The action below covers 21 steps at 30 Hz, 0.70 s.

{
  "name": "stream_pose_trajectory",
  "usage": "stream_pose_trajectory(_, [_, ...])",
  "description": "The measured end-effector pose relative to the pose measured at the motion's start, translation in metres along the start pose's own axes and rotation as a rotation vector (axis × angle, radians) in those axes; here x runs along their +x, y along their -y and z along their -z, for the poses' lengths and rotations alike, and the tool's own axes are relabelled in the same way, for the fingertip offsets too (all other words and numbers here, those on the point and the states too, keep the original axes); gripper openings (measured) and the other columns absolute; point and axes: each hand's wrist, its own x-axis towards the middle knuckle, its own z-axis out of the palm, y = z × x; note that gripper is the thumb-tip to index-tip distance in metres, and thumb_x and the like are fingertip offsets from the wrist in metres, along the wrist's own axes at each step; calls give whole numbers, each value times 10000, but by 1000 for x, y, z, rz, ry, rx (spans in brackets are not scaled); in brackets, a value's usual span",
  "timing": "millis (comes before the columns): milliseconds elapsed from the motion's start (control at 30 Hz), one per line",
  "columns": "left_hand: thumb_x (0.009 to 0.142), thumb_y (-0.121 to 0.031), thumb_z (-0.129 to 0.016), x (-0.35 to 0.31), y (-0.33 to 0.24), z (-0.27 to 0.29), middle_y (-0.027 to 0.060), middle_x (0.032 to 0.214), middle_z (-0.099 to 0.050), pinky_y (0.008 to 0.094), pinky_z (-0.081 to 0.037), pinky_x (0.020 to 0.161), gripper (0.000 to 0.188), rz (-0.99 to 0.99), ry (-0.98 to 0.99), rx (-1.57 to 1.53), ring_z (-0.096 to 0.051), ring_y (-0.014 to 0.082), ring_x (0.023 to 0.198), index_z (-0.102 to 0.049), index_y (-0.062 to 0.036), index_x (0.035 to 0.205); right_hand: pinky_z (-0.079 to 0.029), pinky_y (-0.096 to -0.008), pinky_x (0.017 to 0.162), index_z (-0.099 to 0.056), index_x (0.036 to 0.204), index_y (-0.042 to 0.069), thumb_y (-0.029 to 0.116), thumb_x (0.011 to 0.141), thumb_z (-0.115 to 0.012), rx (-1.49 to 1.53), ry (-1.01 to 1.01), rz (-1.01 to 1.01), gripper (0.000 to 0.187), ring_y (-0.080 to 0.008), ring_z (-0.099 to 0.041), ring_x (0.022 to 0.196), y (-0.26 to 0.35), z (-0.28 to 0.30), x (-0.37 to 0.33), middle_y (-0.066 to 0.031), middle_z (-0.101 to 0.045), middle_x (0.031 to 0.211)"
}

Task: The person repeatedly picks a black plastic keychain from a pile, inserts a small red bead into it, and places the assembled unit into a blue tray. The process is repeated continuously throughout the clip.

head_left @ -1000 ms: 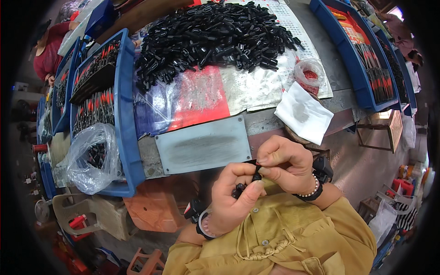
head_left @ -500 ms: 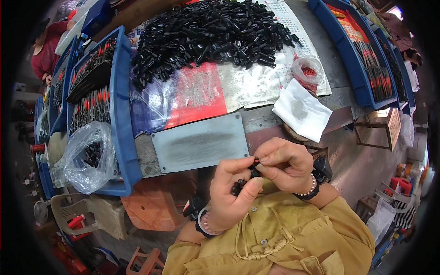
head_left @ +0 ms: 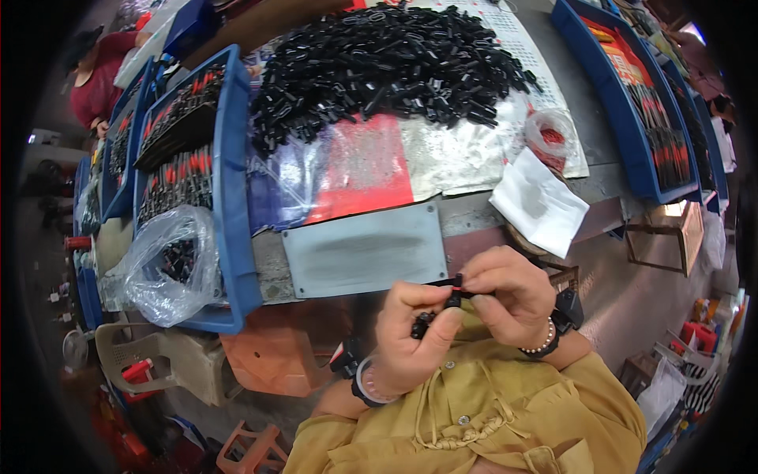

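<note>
Above my lap, my left hand (head_left: 410, 325) pinches a small black part with a red band (head_left: 456, 291) between thumb and index finger. Several more small black pieces (head_left: 422, 324) are tucked in its curled fingers. My right hand (head_left: 512, 296) meets it from the right, its fingertips closed at the same black part near the red band. The exact shape of the part is too small to make out. Just beyond the hands, a grey metal plate (head_left: 367, 251) with a dark smudge lies along the table's near edge.
A large heap of glossy black plastic pieces (head_left: 387, 67) covers the far table. Blue trays (head_left: 237, 189) of black-and-red parts stand left, another blue tray (head_left: 612, 95) right. A bag of small red pieces (head_left: 550, 134) sits by a white cloth (head_left: 539, 201). A person (head_left: 103, 79) is far left.
The black part now stands more plainly between my fingertips, its red band showing. My right fingers have shifted on it. The whole view has moved slightly, so things appear farther right and lower.
</note>
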Motion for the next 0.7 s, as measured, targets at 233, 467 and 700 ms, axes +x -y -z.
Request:
stream_pose_trajectory(233, [880, -83, -678, 0, 1, -1, 23, 792, -633, 193, -452, 615, 220, 22, 35, -60, -553, 30, 675, -532, 1, 1022, -506, -292, 623, -648, 893, -5, -64, 729, -670, 39, 61, -1, 175, -235, -642, 723, 5, 1, -1, -128, -654, 860])
stream_pose_trajectory(467, [902, -79, -647, 3, -1, -3, 32, 764, -613, 181, -437, 568, 191, 82, 49, -184, -541, 31, 627, -506, -11, 1013, -498, -285, 650, -627, 902, -14, -35, 805, -617, 272, 34, -183, 99, -156, -629, 767, 3, 2, -1, -116, -648, 905])
stream_pose_trajectory(700, [936, -84, -585, 10, -5, -2, 63, 750, -602, 170, -383, 490, 241, 184, 144, -268, -475, 37, 531, -444, -11, 1117, -494, -206, 718, -605, 1089, -1, 50, 925, -590, 600, -19, -559, 172, -72, -600, 815, -6, 3, -3, -29, -635, 963])
